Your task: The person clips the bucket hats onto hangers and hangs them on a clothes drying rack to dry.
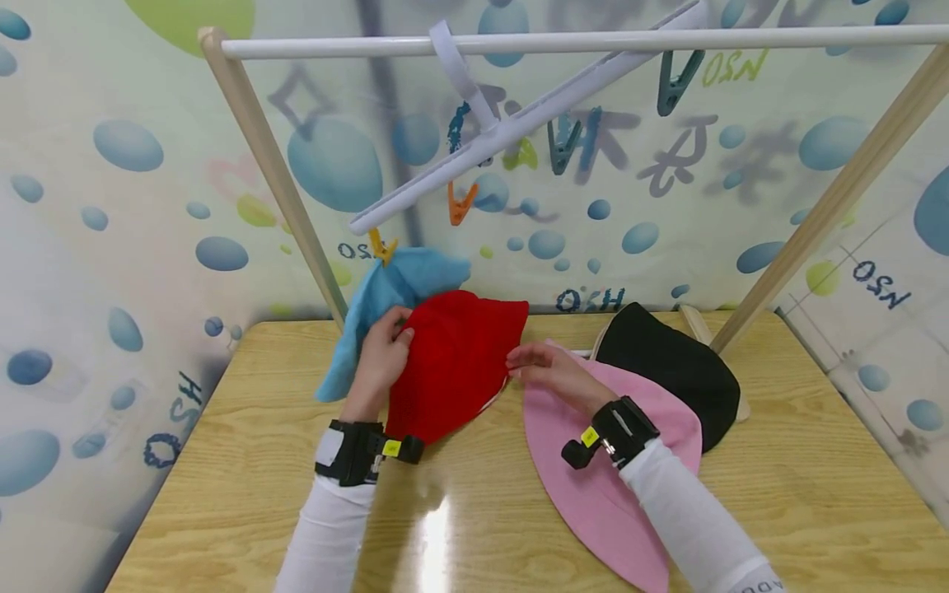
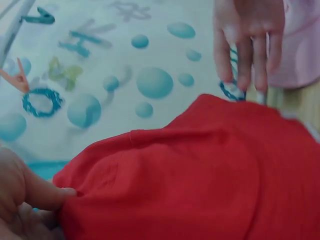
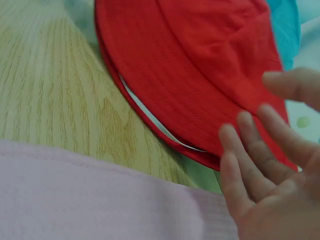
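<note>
A red bucket hat is held up over the table, its folded brim edge showing a white strip in the right wrist view. My left hand pinches it at the crown, thumb in front. My right hand is beside the hat's right side with fingers extended, over a pink hat lying on the table. Behind the red hat, a light blue hat hangs from a yellow clip at the low left end of a white hanger.
The hanger tilts from a white rod between wooden posts. An orange clip and two dark green clips hang along it. A black hat lies beside the pink one on the wooden table, before a patterned backdrop.
</note>
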Demonstrator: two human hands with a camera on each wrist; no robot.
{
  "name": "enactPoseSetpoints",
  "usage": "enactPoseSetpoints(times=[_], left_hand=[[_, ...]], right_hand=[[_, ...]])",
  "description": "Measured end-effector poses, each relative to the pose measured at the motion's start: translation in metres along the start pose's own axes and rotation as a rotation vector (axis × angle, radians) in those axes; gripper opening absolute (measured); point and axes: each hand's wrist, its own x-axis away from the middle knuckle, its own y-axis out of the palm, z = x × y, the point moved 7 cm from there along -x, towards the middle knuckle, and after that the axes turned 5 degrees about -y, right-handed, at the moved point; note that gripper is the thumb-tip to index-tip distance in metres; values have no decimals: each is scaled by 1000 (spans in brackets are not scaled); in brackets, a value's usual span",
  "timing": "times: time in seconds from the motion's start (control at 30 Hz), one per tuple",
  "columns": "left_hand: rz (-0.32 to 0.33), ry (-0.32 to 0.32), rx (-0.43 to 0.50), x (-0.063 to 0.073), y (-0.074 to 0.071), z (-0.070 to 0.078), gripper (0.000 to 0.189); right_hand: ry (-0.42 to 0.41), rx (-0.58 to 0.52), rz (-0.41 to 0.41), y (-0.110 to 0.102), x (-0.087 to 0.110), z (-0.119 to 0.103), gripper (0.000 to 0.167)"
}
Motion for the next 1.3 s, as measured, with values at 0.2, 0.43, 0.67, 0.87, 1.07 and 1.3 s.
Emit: enactPoseSetpoints(times=[0.2, 0.43, 0.67, 0.87, 1.07, 1.3], left_hand=[[48, 124, 15, 9, 2, 27, 17], [61, 228, 28, 17, 7, 44, 17], [91, 265, 50, 19, 9, 53, 18], [120, 302, 58, 21, 10, 64, 19], [120, 314, 79, 22, 12, 68, 19], [122, 307, 91, 20, 13, 69, 19]], right_hand=[[2, 8, 23, 2, -4, 0, 43], [-11, -6, 18, 8, -7, -3, 42], [-27, -8, 18, 11, -8, -8, 42], [-58, -21, 24, 10, -11, -17, 44], [-65, -28, 22, 12, -13, -24, 46], [-96, 13, 13, 9, -15, -37, 44]])
